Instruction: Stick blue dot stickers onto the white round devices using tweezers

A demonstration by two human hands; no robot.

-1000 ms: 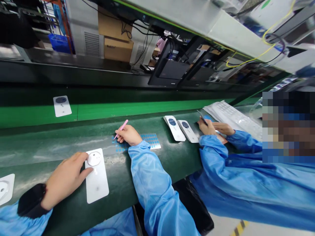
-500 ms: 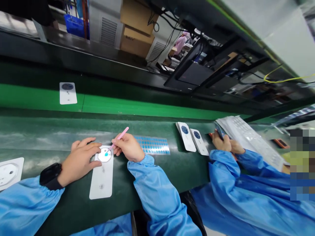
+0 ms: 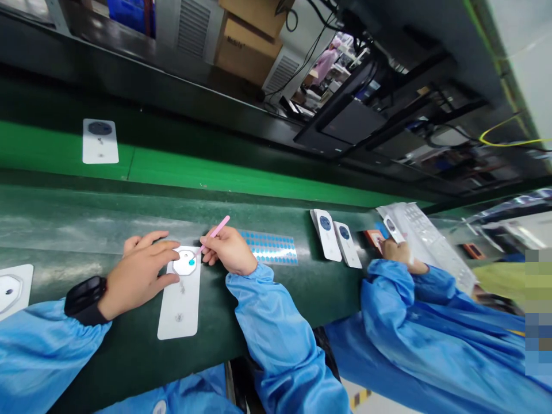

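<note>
A white phone back cover (image 3: 178,310) lies before me, its round camera area at the far end. My left hand (image 3: 140,273) rests over its left edge, fingers stretched out and thumb apart, pressing on it lightly. In my right hand (image 3: 228,250) is a pair of slim pink tweezers (image 3: 221,226), pinched between thumb and fingers. The tip points into the camera area, close to a small blue dot (image 3: 192,262); whether they touch I cannot tell. Just beyond my right hand lies a clear sheet of blue dot stickers (image 3: 276,248).
Another cover (image 3: 15,287) lies at far left, and one (image 3: 100,144) stands on the green ledge. To the right are stacked covers (image 3: 330,244). A co-worker's hands (image 3: 399,253) hold a small white-and-dark piece beside a pale tray stack (image 3: 431,247).
The view has shifted slightly. The tweezers' tip and blue dot sit farther right in the camera area. The co-worker's held piece has turned its pale side up. My left hand stays on the cover.
</note>
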